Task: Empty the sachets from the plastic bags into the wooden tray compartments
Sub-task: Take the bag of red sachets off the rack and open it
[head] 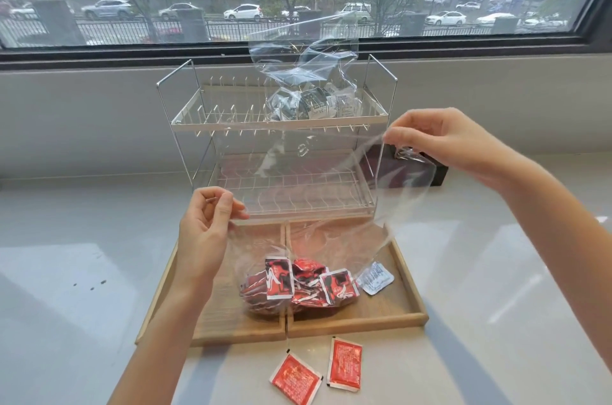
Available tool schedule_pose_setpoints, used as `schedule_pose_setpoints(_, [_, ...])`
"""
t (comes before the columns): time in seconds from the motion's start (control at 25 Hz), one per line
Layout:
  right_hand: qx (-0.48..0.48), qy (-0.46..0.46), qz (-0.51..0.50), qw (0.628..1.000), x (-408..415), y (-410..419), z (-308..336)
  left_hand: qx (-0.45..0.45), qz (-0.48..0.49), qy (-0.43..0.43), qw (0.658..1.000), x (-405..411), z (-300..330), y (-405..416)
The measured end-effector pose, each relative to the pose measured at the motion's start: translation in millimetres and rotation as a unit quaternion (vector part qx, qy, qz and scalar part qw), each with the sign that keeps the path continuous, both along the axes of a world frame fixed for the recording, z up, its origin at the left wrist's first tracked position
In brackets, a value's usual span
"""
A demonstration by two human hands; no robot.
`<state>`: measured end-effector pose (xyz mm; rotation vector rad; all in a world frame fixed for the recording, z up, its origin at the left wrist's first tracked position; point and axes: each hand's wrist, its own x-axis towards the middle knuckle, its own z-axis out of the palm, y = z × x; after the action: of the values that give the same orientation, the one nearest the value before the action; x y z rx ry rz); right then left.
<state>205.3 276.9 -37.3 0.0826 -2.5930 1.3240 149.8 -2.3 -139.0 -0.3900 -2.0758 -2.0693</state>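
Note:
A clear plastic bag (334,192) hangs open over the wooden tray (410,288). My left hand (205,235) pinches its near rim and my right hand (443,143) pinches its far rim higher up. Several red sachets (298,285) lie bunched in the bag's bottom, which rests across the tray's centre divider. A white sachet (376,277) lies in the right compartment. Two red sachets (294,379) (344,365) lie on the counter in front of the tray. A second clear bag (304,96) with black-and-white sachets sits on the top shelf of the wire rack.
A two-tier white wire rack (185,113) stands just behind the tray against the window ledge. A dark box (437,173) sits behind my right hand. The pale counter (82,255) stretches to both sides of the tray.

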Motion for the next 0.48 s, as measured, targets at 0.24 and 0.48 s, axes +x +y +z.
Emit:
schedule_pose_setpoints(0.24, [-0.347,0.104,-0.083,0.928,0,8,-65,0.035,0.012,-0.007,0.999,1,-3,0])
schedule_pose_setpoints(0.48, [-0.347,-0.024,-0.173,0.922,36,-16,-210,0.032,-0.048,-0.019,0.998,5,-18,-1])
